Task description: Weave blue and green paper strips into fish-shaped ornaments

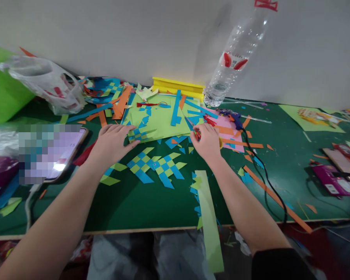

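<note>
My left hand (112,144) is open, thumb apart from the fingers, at the left side of a blue-and-green woven paper piece (140,134). Its fingertips look close to that piece, though whether they touch it I cannot tell. A pair of scissors (189,122) is in my closed right hand (207,142), blade pointing up and left over the light green paper sheets (163,120). Between my forearms lie two woven paper fish, one on the left (141,165) and one on the right (167,167). Part of another woven shape (112,175) shows beside my left wrist.
A clear plastic bottle (230,62) stands against the wall behind a dark blue glue gun (235,118) with a black cord. At left are a phone (65,155) and a white plastic bag (51,85). A long green strip (211,221) overhangs the table's front edge.
</note>
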Available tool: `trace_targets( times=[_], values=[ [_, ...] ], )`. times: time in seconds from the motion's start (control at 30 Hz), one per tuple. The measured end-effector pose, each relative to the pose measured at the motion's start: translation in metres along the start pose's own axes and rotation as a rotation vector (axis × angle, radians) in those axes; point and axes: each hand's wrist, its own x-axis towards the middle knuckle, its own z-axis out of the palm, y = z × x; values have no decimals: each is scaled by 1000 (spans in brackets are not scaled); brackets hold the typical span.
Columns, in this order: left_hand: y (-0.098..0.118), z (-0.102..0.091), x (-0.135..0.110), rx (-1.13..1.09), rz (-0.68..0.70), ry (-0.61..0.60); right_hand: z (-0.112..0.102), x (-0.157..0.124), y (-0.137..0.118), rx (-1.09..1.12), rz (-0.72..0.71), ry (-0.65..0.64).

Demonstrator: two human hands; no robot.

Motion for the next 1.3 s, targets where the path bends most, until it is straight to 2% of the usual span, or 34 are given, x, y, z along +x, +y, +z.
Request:
trace_targets(
  times=[0.13,0.27,0.4,0.53,0.73,0.9,1.3],
  values=[
    [2,0,-2,-10,10,41,3,0,6,-32,0,-21],
    [3,3,-1,-51,39,118,-1,2,16,-129,105,3],
    [12,5,2,-154,189,155,-5,4,25,-222,202,-22],
    [24,9,1,-216,385,121,-6,-2,21,-183,152,-48],
    [29,22,0,-258,502,124,-3,-17,4,-119,64,-206],
    [28,23,1,-273,531,136,4,-18,2,-95,64,-302],
    [31,24,1,-265,541,101,22,5,9,-99,66,-313]
  ],
)
